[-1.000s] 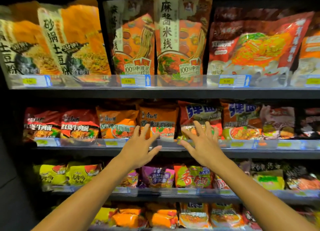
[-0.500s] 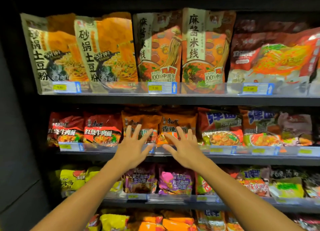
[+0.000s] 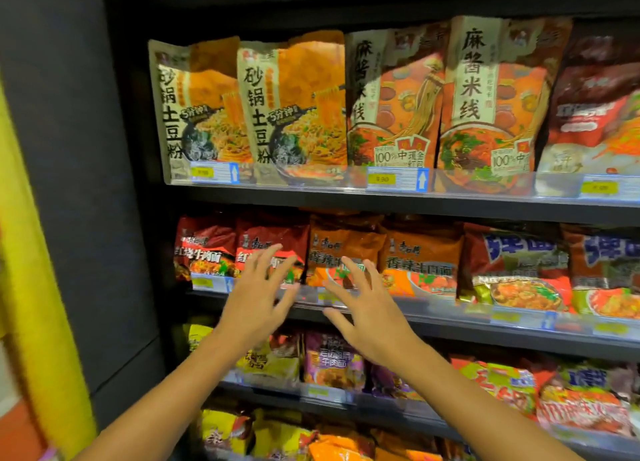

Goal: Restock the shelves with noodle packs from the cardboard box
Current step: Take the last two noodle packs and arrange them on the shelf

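noodle packs: crinkly red and orange foil pillow packs (image 3: 273, 249) standing in a row on the second black metal shelf (image 3: 450, 322), behind the clear price-tag rail
handling guess: light, puffy and slippery, and the brittle noodles inside would crack if squeezed hard. I'd grab by the flat sides or the top seam, not the middle
left hand (image 3: 256, 304): fingers spread, holding nothing, hovering right in front of the red pack
right hand (image 3: 367, 308): also splayed and empty, in front of the orange pack (image 3: 346, 249)
cardboard box: not in view
above: tall orange and beige pouches (image 3: 291, 104) standing upright
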A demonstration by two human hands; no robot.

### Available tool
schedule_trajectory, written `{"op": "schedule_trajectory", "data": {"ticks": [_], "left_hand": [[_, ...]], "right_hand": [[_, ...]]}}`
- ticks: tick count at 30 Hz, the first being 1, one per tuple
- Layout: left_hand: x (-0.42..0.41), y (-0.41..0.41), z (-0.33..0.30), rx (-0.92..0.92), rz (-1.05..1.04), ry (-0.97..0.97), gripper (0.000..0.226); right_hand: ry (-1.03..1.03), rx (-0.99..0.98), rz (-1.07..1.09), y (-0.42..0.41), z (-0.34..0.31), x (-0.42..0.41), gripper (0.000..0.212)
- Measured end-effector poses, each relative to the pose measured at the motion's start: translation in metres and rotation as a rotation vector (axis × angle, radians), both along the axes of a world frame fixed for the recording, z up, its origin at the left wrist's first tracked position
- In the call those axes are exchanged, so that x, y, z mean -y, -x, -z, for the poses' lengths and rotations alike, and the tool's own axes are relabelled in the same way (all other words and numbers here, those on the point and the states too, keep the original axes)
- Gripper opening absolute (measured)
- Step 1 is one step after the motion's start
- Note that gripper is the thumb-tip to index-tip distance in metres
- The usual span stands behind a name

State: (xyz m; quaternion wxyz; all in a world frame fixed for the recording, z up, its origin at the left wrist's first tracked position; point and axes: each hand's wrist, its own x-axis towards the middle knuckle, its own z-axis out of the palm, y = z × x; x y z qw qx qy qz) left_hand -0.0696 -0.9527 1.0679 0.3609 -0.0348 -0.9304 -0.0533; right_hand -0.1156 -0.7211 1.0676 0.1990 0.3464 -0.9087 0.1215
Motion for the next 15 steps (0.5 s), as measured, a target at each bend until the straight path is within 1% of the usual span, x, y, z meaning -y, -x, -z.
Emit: {"op": "schedule_trajectory", "data": {"ticks": [2, 3, 4, 5, 7, 8, 9, 11, 13, 15], "left_hand": [[0.030, -0.009, -0.001, 0.040, -0.131, -0.062, 0.059], [0.043, -0.011, -0.001, 0.098, -0.196, -0.092, 0.064], [0.055, -0.013, -0.001, 0.169, -0.242, -0.102, 0.069], [0.065, -0.013, -0.001, 0.247, -0.262, -0.095, 0.070], [0.078, -0.013, 0.001, 0.371, -0.237, -0.072, 0.063], [0.081, -0.013, 0.001, 0.380, -0.207, -0.069, 0.059], [0.083, -0.013, 0.002, 0.352, -0.169, -0.064, 0.056], [0.083, -0.012, 0.003, 0.266, -0.055, -0.023, 0.052], [0.077, -0.008, 0.003, 0.245, 0.033, 0.033, 0.051], [0.067, 0.000, 0.003, 0.287, 0.022, 0.040, 0.051]], "right_hand": [[-0.064, 0.053, 0.030, -0.003, -0.001, 0.011, 0.086], [-0.090, 0.079, 0.042, -0.003, -0.002, 0.015, 0.093], [-0.109, 0.102, 0.048, -0.002, -0.004, 0.018, 0.094], [-0.121, 0.120, 0.049, -0.001, -0.008, 0.020, 0.091], [-0.112, 0.126, 0.035, 0.004, -0.016, 0.022, 0.074], [-0.087, 0.103, 0.031, 0.007, -0.018, 0.020, 0.066], [-0.070, 0.061, 0.047, 0.010, -0.019, 0.017, 0.062], [-0.094, -0.001, 0.131, 0.013, -0.019, 0.011, 0.063], [-0.145, 0.053, 0.197, 0.014, -0.016, 0.009, 0.065], [-0.193, 0.142, 0.188, 0.017, -0.017, 0.012, 0.064]]}}
